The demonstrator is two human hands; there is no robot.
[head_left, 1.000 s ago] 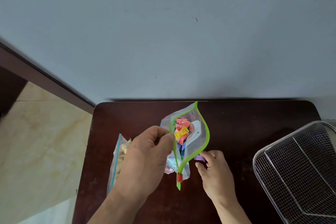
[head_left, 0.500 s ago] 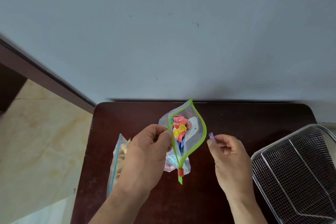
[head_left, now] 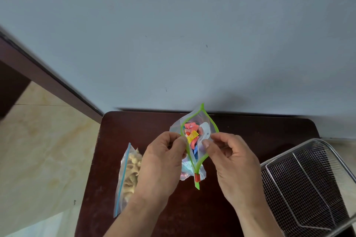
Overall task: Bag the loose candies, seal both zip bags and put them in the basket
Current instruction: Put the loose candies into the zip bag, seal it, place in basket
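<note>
A clear zip bag with a green zipper rim (head_left: 204, 121) is held upright over the dark table (head_left: 250, 131), its mouth gaping open. Colourful wrapped candies (head_left: 191, 134) fill it, and a red slider (head_left: 197, 177) sits at the near end of the zipper. My left hand (head_left: 161, 161) pinches the left rim. My right hand (head_left: 233, 163) has its fingertips at the right rim; the purple candy is not visible. A second zip bag with a blue strip (head_left: 128, 175), holding pale snacks, lies on the table to the left, partly behind my left wrist.
A wire mesh basket (head_left: 308, 184) stands at the table's right edge, nothing in it. A grey wall runs behind the table. To the left the table ends above a pale tiled floor (head_left: 42, 150).
My right hand picked a purple candy off the table, lifted it, and moved left to the bag's mouth. The candy is no longer seen. My left hand kept holding the bag.
</note>
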